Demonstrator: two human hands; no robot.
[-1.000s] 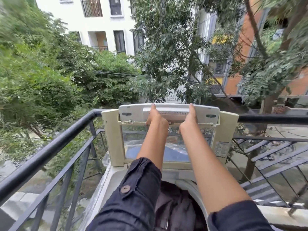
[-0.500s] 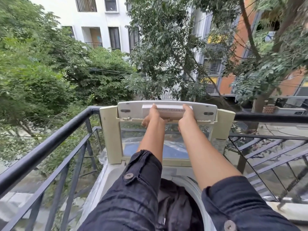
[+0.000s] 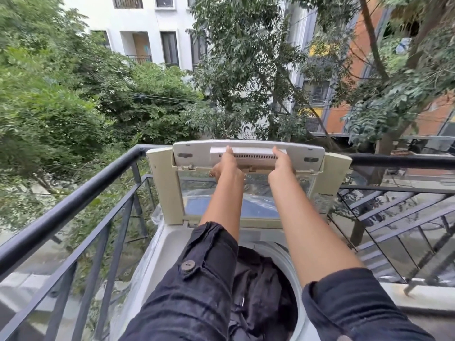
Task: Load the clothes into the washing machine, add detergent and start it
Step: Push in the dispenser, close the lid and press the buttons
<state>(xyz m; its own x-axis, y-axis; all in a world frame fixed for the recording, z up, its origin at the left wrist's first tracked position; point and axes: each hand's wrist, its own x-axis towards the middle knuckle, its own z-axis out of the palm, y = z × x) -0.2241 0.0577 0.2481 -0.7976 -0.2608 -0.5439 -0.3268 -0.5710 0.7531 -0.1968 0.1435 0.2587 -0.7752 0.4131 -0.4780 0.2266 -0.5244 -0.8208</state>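
Note:
A cream top-loading washing machine [image 3: 167,244] stands on a balcony with its folding lid [image 3: 162,188] raised upright. My left hand [image 3: 227,164] and my right hand [image 3: 282,164] both grip the grey handle strip [image 3: 254,157] at the lid's top edge, thumbs up over the strip, fingers hidden behind it. Dark clothes [image 3: 258,286] lie in the open drum below my forearms. No detergent is in view.
A black metal railing [image 3: 73,205] runs along the left and behind the machine, continuing on the right [image 3: 403,161]. A metal stair [image 3: 398,217] descends at the right. Trees and buildings fill the background.
Both hands have stayed on the lid's handle. The camera has moved slightly, and the lid's top section looks a little more tilted toward me.

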